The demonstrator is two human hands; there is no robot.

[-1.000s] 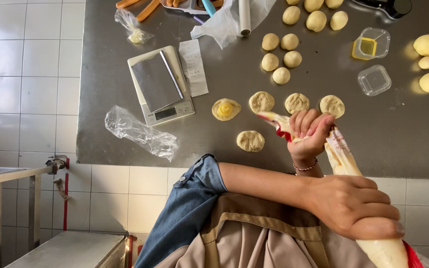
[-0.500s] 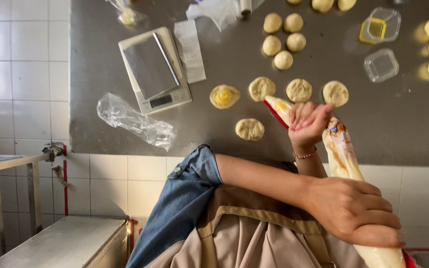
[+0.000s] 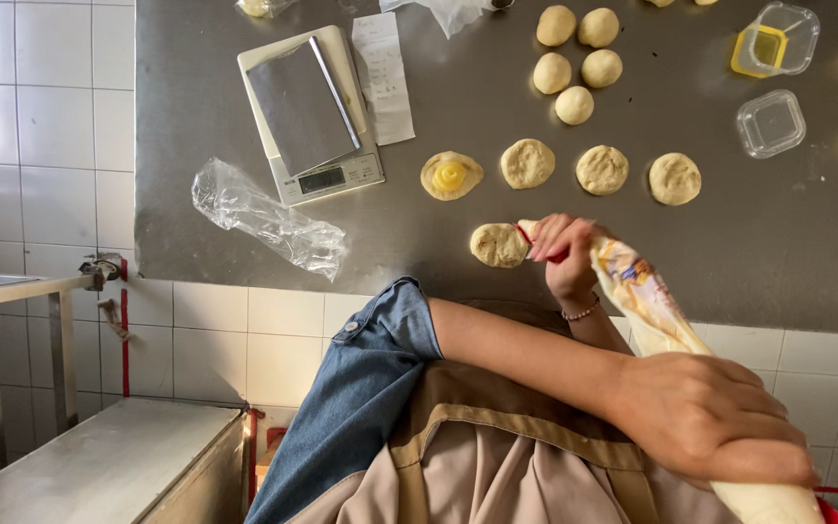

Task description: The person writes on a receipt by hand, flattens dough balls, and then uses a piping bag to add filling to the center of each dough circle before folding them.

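Observation:
My right hand (image 3: 566, 254) grips the front end of a cream-filled piping bag (image 3: 644, 296), near its red tip. The tip rests against a flattened dough disc (image 3: 497, 245) close to the steel counter's front edge. My left hand (image 3: 715, 427), on a denim-sleeved arm crossing my apron, squeezes the bag's rear end. In a row behind lie a dough disc with a yellow filling swirl (image 3: 451, 176) and three plain flattened discs (image 3: 601, 170).
A digital scale (image 3: 310, 112) and a paper slip (image 3: 384, 78) lie on the steel counter (image 3: 807, 243), with crumpled clear plastic (image 3: 269, 218) near the edge. Several dough balls (image 3: 574, 60) and two small plastic tubs (image 3: 771, 123) sit farther back. White tiles cover the counter's front.
My right hand has carried the bag's tip down and left, from the row of discs to the single disc near the counter's edge. The view has shifted slightly.

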